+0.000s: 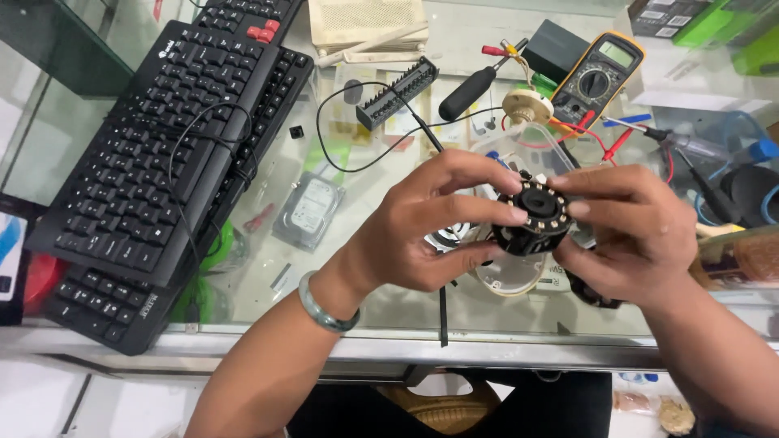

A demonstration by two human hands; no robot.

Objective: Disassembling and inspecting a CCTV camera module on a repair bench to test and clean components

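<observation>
Round camera module [535, 217]: black, face ringed with pale dots. Keyboards [154, 154]: black, one with red keys at top. Multimeter [599, 77]: yellow casing, dark grey face, greenish screen. Screwdriver [471, 91]: black handle. Bangle [323, 307]: pale grey-green. Hard drive [308, 209]: silver-grey, white label. Probe leads [604, 138]: red. Terminal strip [398, 92]: black.

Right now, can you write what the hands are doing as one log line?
left hand: holds round black part | right hand: holds same part | under: glass table | near: multimeter, screwdriver, keyboards
</observation>
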